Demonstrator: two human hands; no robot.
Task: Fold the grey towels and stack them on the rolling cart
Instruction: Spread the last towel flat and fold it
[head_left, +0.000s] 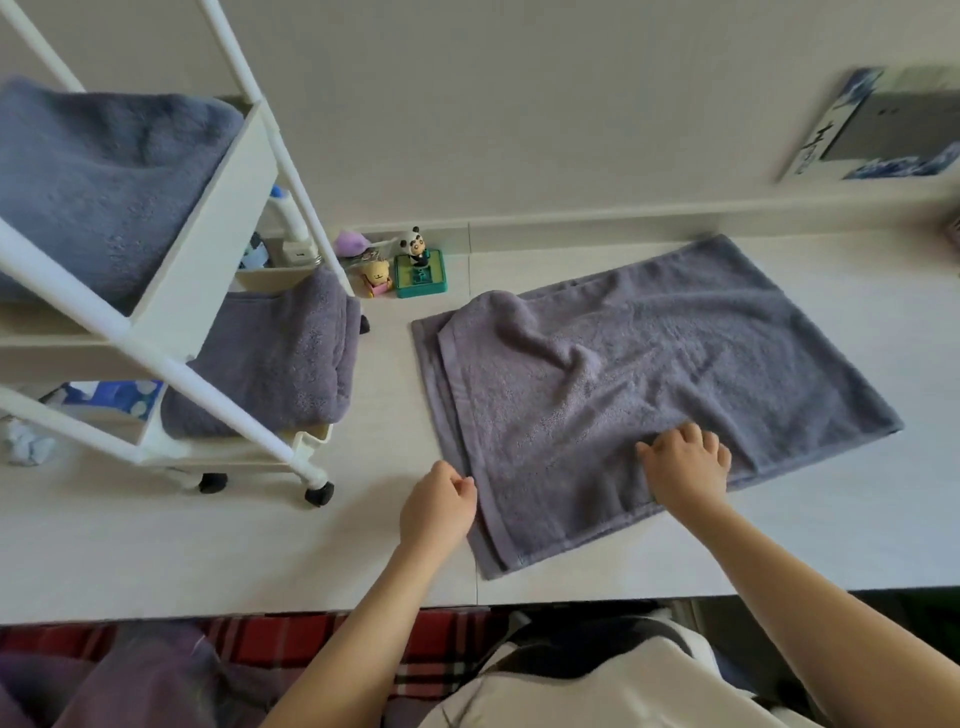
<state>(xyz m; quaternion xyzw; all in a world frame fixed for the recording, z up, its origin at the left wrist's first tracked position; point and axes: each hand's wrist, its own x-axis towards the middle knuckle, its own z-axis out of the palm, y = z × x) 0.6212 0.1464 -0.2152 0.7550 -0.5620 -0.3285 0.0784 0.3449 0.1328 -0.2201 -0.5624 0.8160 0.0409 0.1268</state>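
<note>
Both hands (438, 512) (685, 467) on grey towel (649, 374) — half-folded.

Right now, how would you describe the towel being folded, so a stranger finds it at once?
Start at the white rolling cart on the left, which holds folded grey towels. To its right, on the pale floor, lies one grey towel. Unlike those, it is spread wide, and both hands touch its near edge.

Towel (649, 374) on table (156, 545), rolling cart (171, 291) left, figurines (410, 265) behind between them
</note>
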